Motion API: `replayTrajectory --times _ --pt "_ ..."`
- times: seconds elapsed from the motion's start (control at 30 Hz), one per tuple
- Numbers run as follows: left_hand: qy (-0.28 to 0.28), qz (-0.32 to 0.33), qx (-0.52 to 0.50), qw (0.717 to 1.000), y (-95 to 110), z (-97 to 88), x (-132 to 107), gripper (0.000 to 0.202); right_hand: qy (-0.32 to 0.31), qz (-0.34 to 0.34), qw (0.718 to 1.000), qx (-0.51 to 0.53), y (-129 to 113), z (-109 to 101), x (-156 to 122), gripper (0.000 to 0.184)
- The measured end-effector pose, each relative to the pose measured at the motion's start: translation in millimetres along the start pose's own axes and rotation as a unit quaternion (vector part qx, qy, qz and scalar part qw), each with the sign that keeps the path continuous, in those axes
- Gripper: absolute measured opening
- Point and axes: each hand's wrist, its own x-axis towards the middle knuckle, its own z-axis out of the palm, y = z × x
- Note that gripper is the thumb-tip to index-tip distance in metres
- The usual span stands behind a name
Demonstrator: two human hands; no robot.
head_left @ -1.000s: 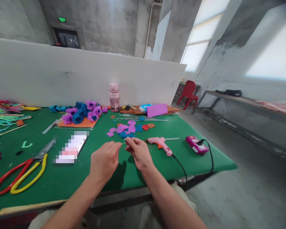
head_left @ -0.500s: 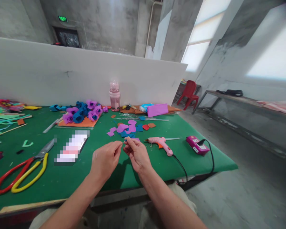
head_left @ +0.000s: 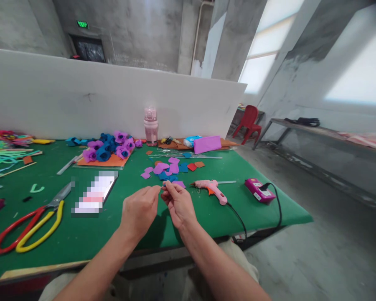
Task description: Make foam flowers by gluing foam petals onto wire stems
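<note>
My left hand [head_left: 141, 207] is closed, back of the hand toward me, over the green table near its front edge. Just beside it, my right hand [head_left: 179, 204] is pinched, thumb against fingers. The fingertips of both hands meet, and whatever they hold between them is too small to make out. Behind the hands lie purple petal pieces [head_left: 161, 168] and blue pieces [head_left: 183, 167], cut from a flat material. A pink glue gun [head_left: 211, 187] rests on its side to the right of my right hand, with a clear glue stick [head_left: 227, 182] in its back end.
Left are large scissors [head_left: 47, 217] and a blurred phone [head_left: 95, 194]. Purple and blue flowers [head_left: 108, 148] lie behind them. A pink bottle [head_left: 151, 127] stands by the white board [head_left: 113, 96]. Right is a magenta power box [head_left: 259, 191] with a black cord [head_left: 280, 205] over the edge.
My hands have barely moved; the fingertips have come slightly closer together. The things on the table lie as before.
</note>
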Motion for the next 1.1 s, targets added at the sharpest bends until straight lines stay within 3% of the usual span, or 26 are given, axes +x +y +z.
replayTrajectory --times 0.3,0.4,0.5,0.6,0.67,0.93,1.1 --pt "-0.013 -0.014 -0.028 0.999 2 -0.6 0 0.025 -0.009 -0.015 1.000 -0.015 2 0 3 0.022" --pt "-0.038 0.001 -0.081 0.996 -11 -4.0 3 0.024 -0.027 -0.071 0.993 -0.090 -7 -6 8 0.020" --pt "-0.052 -0.008 -0.130 0.990 -29 -12.5 7 0.025 -0.059 -0.188 0.950 -0.242 -20 -14 10 0.014" --pt "-0.014 -0.009 -0.132 0.991 -40 -26.6 8 0.024 -0.087 -0.296 0.875 -0.373 -29 -21 7 0.013" --pt "0.020 0.011 -0.117 0.993 -41 -37.2 7 0.022 -0.104 -0.335 0.840 -0.414 -30 -24 5 0.017" --pt "0.105 0.143 0.031 0.984 -27 -57.8 5 0.017 -0.157 -0.401 0.752 -0.499 -23 -24 1 0.021" --pt "0.118 0.156 0.043 0.980 -24 -58.1 6 0.016 -0.163 -0.411 0.730 -0.521 -18 -24 1 0.021"
